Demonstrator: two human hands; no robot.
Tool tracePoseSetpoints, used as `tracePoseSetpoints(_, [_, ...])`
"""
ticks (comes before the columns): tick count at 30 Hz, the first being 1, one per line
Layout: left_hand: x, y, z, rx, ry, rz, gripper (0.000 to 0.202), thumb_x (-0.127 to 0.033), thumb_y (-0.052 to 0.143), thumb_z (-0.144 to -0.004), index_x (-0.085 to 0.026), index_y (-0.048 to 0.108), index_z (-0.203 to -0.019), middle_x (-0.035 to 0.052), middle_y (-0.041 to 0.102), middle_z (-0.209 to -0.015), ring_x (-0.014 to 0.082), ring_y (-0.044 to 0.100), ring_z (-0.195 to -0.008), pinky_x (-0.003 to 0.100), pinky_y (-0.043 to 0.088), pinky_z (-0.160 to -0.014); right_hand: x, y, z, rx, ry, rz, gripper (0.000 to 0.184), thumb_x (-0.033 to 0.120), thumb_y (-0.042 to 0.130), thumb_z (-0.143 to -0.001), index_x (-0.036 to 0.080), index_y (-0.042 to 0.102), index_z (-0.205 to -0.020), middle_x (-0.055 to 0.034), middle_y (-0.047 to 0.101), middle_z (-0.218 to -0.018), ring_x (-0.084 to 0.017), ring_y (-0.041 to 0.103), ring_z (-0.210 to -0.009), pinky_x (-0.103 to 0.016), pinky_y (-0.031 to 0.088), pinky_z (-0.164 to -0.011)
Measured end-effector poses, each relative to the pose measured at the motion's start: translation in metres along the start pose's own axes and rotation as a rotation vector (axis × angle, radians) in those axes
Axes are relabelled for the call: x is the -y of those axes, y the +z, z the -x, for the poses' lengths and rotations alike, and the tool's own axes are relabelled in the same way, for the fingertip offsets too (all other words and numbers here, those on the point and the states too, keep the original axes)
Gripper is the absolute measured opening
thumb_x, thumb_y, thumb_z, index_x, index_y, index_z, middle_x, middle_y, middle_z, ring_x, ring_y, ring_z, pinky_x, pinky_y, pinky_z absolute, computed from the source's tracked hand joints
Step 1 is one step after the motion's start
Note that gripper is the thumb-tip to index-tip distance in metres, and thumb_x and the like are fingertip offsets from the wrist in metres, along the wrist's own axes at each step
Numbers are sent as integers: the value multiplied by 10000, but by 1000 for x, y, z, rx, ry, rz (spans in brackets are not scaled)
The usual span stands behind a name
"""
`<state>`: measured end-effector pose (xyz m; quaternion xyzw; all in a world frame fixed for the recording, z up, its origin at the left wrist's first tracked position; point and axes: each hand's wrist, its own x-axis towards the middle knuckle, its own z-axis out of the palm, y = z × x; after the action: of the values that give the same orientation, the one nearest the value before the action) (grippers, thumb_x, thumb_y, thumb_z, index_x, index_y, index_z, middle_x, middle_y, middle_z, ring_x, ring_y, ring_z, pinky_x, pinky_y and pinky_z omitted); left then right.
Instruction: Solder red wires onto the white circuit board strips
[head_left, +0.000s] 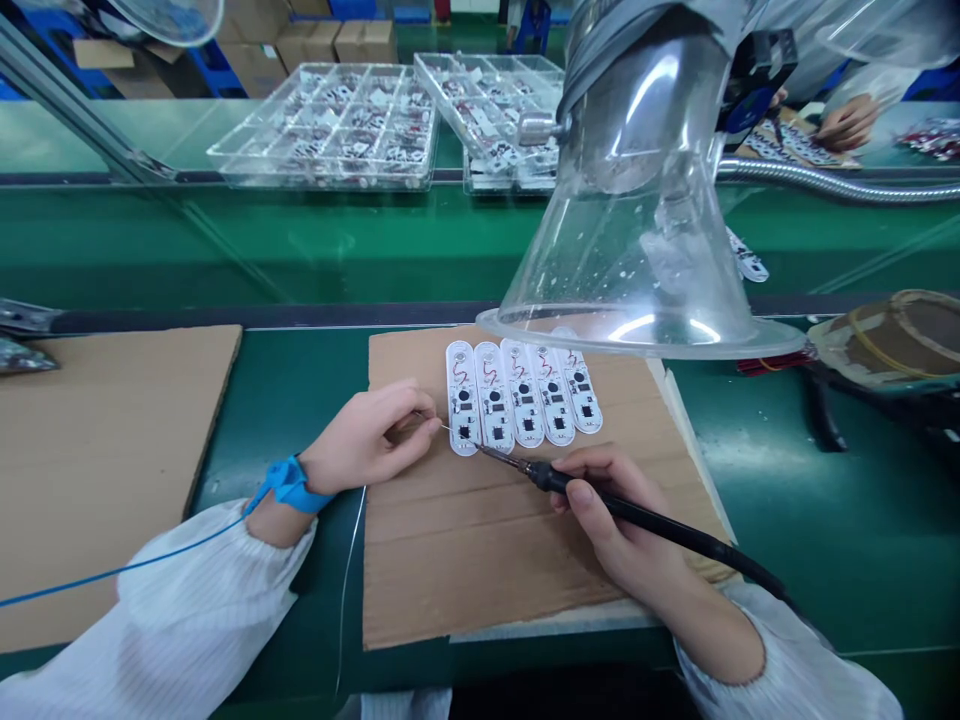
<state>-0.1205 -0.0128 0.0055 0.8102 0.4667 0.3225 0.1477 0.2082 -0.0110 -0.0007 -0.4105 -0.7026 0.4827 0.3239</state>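
Observation:
Several white oblong circuit boards (523, 395) lie side by side on a brown cardboard sheet (487, 560). My left hand (371, 437) pinches a thin solder wire (442, 424) whose end reaches the leftmost board (463, 410). That wrist wears a blue strap (289, 484) with a blue cord. My right hand (619, 515) grips a black soldering iron (600, 500) like a pen. Its tip (484, 451) touches the lower end of the leftmost board.
A clear fume hood (637, 220) on a metal hose hangs over the boards' far ends. Another cardboard sheet (90, 450) lies to the left. Clear trays (330, 125) of parts sit beyond the green belt. A solder stand (892, 340) is at right. Another person's hand (847, 125) works far right.

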Motion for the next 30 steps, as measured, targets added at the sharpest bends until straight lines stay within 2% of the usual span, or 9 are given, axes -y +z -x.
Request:
tracePoseSetpoints(8, [-1, -1, 1, 10, 4, -1, 86, -154, 603, -1013, -212, 585, -953, -66, 479, -715, 101, 450, -566, 237, 337, -538, -3, 0, 1, -33, -20, -12, 161, 403, 657, -1073, 272, 675, -1163, -23, 772, -916, -167, 769, -775, -274, 634, -712])
tracePoseSetpoints(24, [-2, -3, 0, 45, 4, -21, 84, -164, 588, -1005, -211, 585, -935, -64, 479, -698, 104, 440, -552, 236, 320, -517, 1, 4, -5, 44, -15, -17, 214, 460, 713, -1033, 279, 695, -1146, -28, 790, -956, -183, 791, -812, -281, 640, -714])
tracePoseSetpoints(30, [-2, -4, 0, 60, -12, -19, 91, -176, 585, -1003, -211, 580, -920, -61, 485, -697, 107, 446, -553, 240, 321, -516, 5, 4, -7, 20, -36, -43, 243, 489, 710, -1031, 283, 696, -1160, -36, 804, -999, -181, 789, -806, -287, 643, -714])
